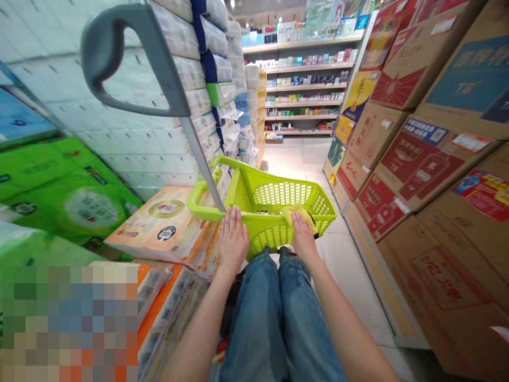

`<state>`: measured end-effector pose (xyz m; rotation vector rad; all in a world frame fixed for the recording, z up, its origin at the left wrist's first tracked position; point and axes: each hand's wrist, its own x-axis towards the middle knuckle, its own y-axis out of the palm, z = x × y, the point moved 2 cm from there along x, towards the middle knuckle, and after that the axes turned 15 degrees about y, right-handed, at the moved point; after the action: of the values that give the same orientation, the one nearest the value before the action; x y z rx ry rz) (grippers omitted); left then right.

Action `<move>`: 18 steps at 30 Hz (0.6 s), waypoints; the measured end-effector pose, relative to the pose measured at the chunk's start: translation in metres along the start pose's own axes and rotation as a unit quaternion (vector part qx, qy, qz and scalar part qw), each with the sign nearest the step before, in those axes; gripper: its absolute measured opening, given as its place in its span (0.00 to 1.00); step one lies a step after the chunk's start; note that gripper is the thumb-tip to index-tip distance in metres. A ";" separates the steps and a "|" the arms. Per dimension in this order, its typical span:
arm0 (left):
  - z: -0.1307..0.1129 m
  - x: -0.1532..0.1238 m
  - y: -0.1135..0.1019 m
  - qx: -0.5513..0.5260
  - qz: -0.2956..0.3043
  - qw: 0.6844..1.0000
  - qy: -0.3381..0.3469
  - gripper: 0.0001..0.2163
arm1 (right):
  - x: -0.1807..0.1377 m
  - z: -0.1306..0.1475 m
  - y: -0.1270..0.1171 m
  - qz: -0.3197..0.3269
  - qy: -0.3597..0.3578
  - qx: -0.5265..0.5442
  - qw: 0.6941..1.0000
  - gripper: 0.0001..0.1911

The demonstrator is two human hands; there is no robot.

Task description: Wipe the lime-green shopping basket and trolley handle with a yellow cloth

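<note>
A lime-green shopping basket with perforated walls stands in front of my legs, with a grey pull handle rising from its left end on a metal pole. My left hand lies on the near rim beside the foot of the pole, its fingers stretched out together. At the right part of the same rim, my right hand presses a yellow cloth against the basket, fingers bent over it. The cloth drapes over the rim, with a dark edge showing near the hand. Little of the basket's inside is visible.
Stacked cartons wall the right side. On the left are an orange tissue pack, green packs and tall piles of white paper packs. A tiled aisle leads to shelves of small boxes.
</note>
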<state>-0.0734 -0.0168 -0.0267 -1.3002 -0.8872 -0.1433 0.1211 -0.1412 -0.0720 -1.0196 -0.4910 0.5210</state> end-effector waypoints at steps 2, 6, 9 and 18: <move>-0.001 0.000 0.001 0.001 -0.004 1.000 -0.005 0.27 | -0.002 0.014 0.000 0.005 0.033 0.001 0.999 0.41; -0.002 0.001 0.003 0.003 -0.011 1.000 -0.009 0.27 | -0.012 0.070 0.001 0.022 0.021 0.028 0.999 0.40; -0.003 0.002 0.003 0.006 -0.004 1.000 -0.013 0.27 | -0.021 0.116 0.002 0.053 -0.077 0.070 0.993 0.38; 0.001 0.001 -0.001 0.000 0.006 1.000 -0.007 0.26 | -0.019 0.086 0.009 0.033 -0.142 0.067 0.987 0.43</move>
<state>-0.0736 -0.0163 -0.0259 -1.3085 -0.8903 -0.1247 0.0530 -0.0917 -0.0453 -0.8380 -0.6667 0.7539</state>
